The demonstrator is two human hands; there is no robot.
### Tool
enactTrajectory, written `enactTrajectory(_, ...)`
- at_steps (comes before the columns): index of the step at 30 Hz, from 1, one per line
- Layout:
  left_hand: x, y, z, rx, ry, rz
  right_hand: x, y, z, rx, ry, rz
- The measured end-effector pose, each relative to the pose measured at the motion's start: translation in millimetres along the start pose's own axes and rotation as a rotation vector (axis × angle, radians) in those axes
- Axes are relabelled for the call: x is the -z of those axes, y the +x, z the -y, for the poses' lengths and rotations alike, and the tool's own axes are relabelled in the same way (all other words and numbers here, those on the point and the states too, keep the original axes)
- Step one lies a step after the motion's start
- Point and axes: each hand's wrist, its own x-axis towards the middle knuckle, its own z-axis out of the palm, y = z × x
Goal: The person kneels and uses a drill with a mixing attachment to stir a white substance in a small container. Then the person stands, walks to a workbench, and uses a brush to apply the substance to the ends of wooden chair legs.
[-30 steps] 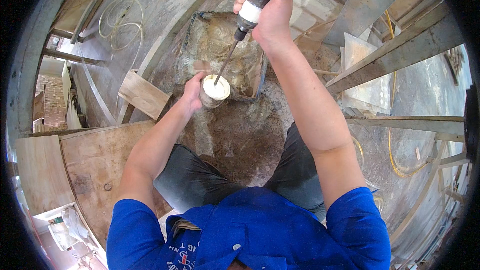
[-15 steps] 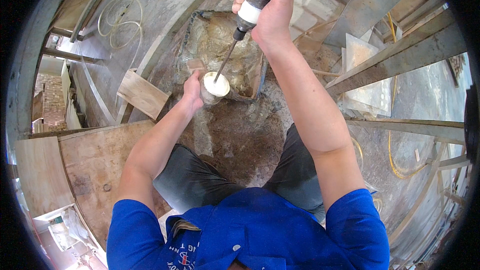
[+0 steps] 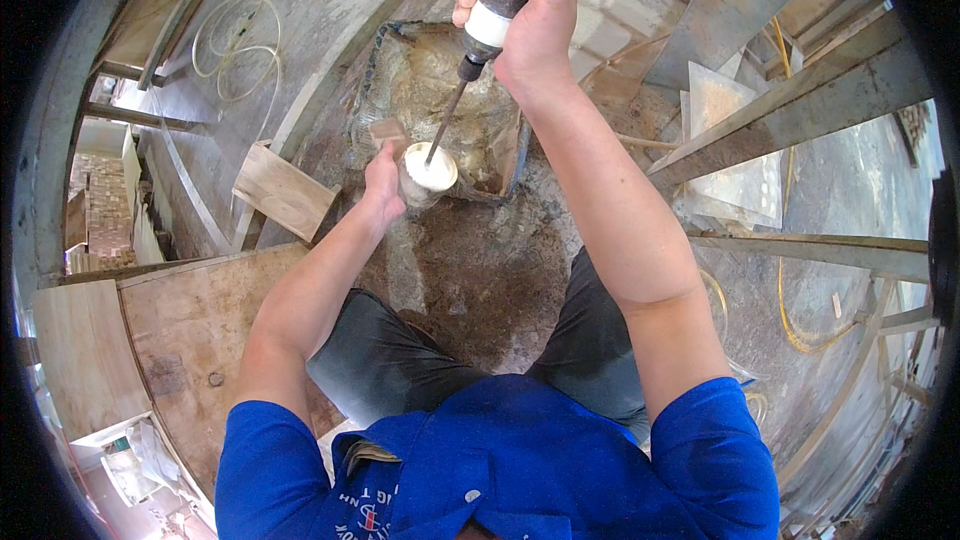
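Observation:
My right hand (image 3: 540, 35), at the top of the view, is closed round a dark power drill (image 3: 487, 22) with a white band. A long thin mixing rod (image 3: 448, 120) runs from the drill down into a small round tub (image 3: 428, 172) of white, creamy stuff. Beside the tub my left hand (image 3: 382, 185) is closed at its left side, steadying it; part of the grip is hidden. A flat brown piece (image 3: 387, 130) sticks out just above the left fingers, and I cannot tell whether it belongs to the tub.
Behind the tub lies a shallow, dark-rimmed tray (image 3: 519, 165) crusted with pale residue. A wooden board (image 3: 285, 190) rests to the left, with a larger plywood sheet (image 3: 205, 325) nearer me. Metal beams (image 3: 800, 105) cross the right side, near a yellow hose (image 3: 783, 310).
The drill and my right hand have shifted slightly to the left. The rod still stands in the tub, and my left hand keeps its hold.

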Motion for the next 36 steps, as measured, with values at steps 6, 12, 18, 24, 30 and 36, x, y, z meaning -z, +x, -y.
enactTrajectory(6,-8,-4,-1,0.066,0.004,-0.076,2,0,1,-0.004,0.024,-0.015)
enactTrajectory(12,-11,-6,-1,0.070,0.011,-0.080,2,0,1,-0.006,0.021,-0.028)
enactTrajectory(18,-5,-5,-2,0.041,0.026,-0.045,1,0,0,-0.013,0.018,-0.017)
enactTrajectory(24,-10,-6,0,0.062,0.027,-0.057,4,0,0,-0.013,0.022,-0.041)
enactTrajectory(30,2,2,0,0.053,0.003,-0.012,2,0,-1,-0.030,0.057,-0.029)
enactTrajectory(36,2,-2,5,0.073,0.042,-0.058,4,-4,-1,-0.017,0.024,-0.059)
